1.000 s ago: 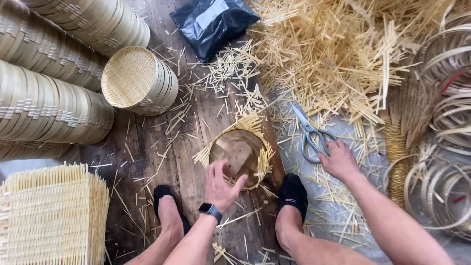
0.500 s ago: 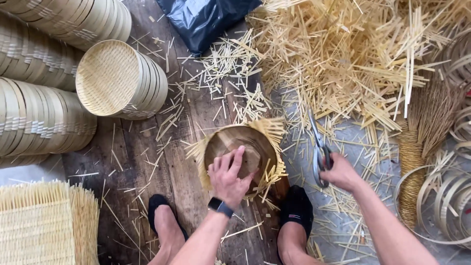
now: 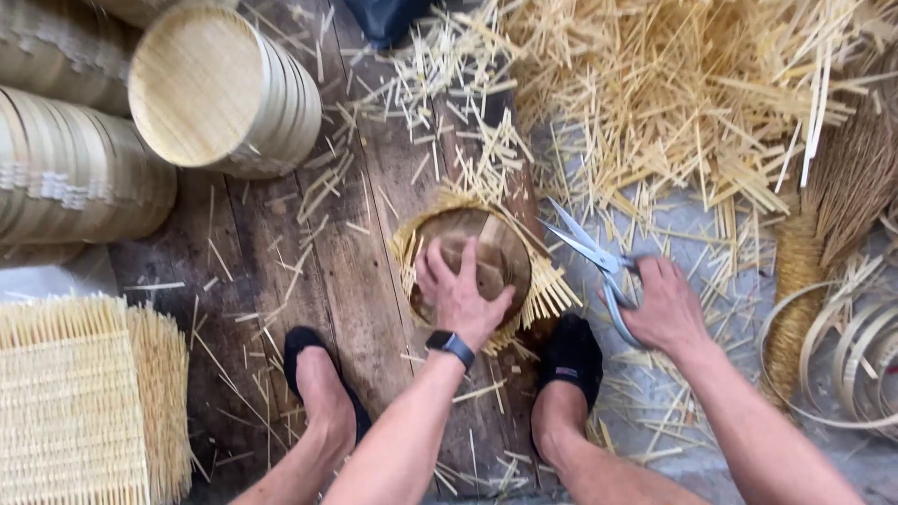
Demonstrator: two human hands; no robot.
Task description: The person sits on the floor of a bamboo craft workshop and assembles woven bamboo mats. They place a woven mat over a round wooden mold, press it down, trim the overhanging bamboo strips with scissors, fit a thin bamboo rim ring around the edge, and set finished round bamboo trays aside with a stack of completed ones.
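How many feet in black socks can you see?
2. The left foot rests on the wooden boards, below the left hand on the round disc. The right foot is beside the disc, under the scissors in the right hand.

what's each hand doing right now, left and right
Left hand: open, fingers spread, pressing flat on the round wooden disc.
Right hand: closed around the handles of the scissors, blades open.

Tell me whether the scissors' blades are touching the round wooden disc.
Apart. The head view shows bare floor and straw ends between the scissors and the round wooden disc.
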